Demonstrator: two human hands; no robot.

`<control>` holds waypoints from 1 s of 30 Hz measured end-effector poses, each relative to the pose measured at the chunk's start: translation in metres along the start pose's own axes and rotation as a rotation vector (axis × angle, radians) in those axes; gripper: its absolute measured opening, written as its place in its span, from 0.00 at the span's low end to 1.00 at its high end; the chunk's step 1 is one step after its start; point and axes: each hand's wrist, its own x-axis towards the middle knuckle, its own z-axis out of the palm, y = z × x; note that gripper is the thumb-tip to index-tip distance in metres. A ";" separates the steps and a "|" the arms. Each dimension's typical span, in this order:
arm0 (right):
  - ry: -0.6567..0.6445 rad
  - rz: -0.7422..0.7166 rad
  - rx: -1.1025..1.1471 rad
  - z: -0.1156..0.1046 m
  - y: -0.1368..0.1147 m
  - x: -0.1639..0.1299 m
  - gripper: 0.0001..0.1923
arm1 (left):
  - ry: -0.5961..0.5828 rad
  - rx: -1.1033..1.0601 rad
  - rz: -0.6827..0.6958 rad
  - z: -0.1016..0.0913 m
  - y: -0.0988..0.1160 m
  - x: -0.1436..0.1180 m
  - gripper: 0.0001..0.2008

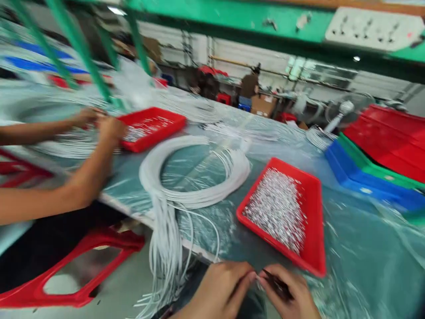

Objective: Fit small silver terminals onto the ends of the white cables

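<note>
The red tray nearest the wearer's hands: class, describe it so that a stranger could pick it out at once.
Start at the green plastic-covered table. At its near edge, just above the person's two hands, lies a shallow red tray, right of the big white cord coil. Unlike the other red tray by the co-worker's hands, it holds a broad, dense heap of small silvery pieces.

A tray of metal bits [282, 212] sits on the surface [365, 257] at twelve o'clock from the hands [255, 288]; the cord coil [192, 173] lies at ten, a second tray [149, 126] behind it.
</note>
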 end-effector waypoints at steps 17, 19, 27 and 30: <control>-0.276 0.342 0.205 0.011 -0.024 -0.020 0.04 | -0.129 -0.078 0.031 0.012 -0.023 -0.047 0.13; -0.324 0.359 0.228 0.012 -0.021 -0.020 0.05 | -0.149 -0.113 0.015 0.013 -0.025 -0.051 0.13; -0.435 0.389 0.239 0.014 -0.019 -0.019 0.07 | -0.266 -0.212 -0.094 0.016 -0.025 -0.058 0.10; -0.466 0.400 0.254 0.014 -0.018 -0.021 0.07 | -0.307 -0.247 -0.107 0.018 -0.027 -0.062 0.11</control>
